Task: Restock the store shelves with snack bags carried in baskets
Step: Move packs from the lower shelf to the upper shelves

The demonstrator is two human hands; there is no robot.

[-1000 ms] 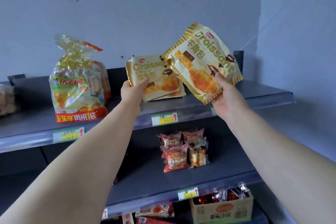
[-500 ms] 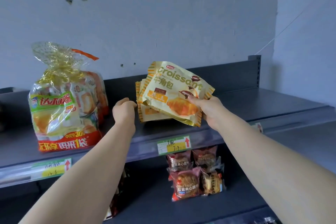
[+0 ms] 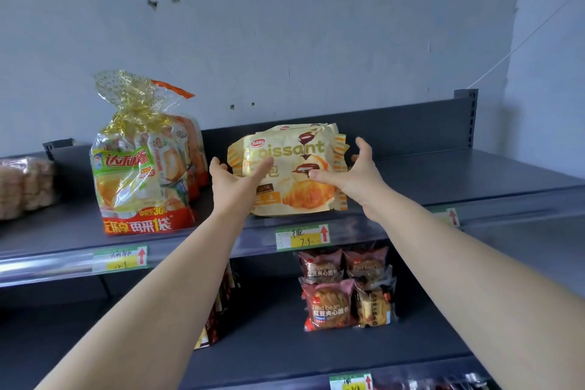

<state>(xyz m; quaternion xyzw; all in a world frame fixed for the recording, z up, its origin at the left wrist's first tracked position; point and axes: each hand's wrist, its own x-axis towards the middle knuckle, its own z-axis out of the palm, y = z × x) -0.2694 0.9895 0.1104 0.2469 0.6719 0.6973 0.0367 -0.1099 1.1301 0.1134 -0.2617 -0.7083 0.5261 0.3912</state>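
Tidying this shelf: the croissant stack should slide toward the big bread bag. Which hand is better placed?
Right, probably. The right hand is open on the right of the croissant stack; the left hand lies between it and the bread bag.

glossy plastic croissant bag [image 3: 294,174], matt metal shelf [image 3: 443,177]

Croissant bags [image 3: 289,174] on top shelf [image 3: 474,180], right of bread bag [image 3: 142,168]
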